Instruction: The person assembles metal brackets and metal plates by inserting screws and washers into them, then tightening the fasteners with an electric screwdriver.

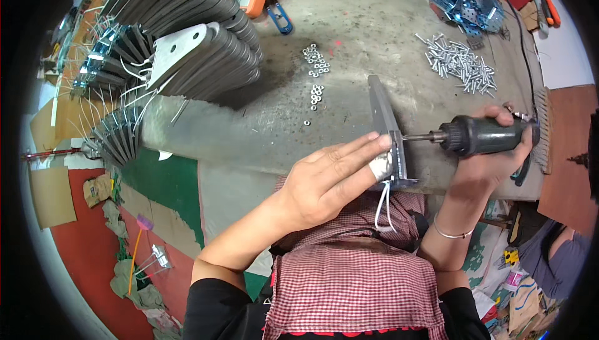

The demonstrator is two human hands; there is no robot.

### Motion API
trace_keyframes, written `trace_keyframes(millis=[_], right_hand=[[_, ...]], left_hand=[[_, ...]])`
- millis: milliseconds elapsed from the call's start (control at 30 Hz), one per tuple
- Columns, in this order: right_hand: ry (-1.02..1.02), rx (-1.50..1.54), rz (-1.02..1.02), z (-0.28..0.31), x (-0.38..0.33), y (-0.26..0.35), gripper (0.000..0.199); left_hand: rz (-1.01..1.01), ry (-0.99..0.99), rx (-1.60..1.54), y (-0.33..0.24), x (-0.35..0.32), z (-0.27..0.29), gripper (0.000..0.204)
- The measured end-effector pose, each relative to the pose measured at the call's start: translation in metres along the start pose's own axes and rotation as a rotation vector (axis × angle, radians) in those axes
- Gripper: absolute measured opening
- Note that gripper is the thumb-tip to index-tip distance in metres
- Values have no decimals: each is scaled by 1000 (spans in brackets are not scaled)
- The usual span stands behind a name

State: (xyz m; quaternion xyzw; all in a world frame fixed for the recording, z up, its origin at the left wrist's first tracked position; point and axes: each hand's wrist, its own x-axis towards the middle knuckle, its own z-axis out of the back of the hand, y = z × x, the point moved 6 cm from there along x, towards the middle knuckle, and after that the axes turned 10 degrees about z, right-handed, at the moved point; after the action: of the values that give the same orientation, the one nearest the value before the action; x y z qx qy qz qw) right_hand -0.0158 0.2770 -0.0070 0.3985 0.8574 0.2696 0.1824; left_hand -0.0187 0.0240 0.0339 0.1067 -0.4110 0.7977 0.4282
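Grey tabletop (349, 34) w/ loose nuts (316, 65) and screws (460, 62). Left hand (331, 174) presses flat, fingers extended, on a metal bracket (388, 134) at the near edge; right hand (499, 146) grips a powered screwdriver (480, 134) (bit against bracket). Finished stack (187, 46) suggests many done.

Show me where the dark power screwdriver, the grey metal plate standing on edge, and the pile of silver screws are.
Dark power screwdriver (490, 135): head view, middle of its body.
Grey metal plate (380, 106): head view, upper flat face.
Pile of silver screws (458, 62): head view, centre of the heap.
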Motion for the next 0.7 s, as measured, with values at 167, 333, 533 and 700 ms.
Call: trace_keyframes(millis=[167, 333, 533, 700], right_hand=[[-59, -67, 65, 16, -2, -5, 33], [-2, 43, 18, 14, 1, -6, 32], [14, 29, -41, 14, -3, -9, 32], [46, 148, -57, 18, 5, -8, 32]], left_hand=[[120, -110, 76, 10, -2, 14, 51], [490, 173, 615, 42, 1, 34, 36], [190, 344, 845, 31, 10, 22, 8], [273, 321, 590, 33, 18, 26, 31]])
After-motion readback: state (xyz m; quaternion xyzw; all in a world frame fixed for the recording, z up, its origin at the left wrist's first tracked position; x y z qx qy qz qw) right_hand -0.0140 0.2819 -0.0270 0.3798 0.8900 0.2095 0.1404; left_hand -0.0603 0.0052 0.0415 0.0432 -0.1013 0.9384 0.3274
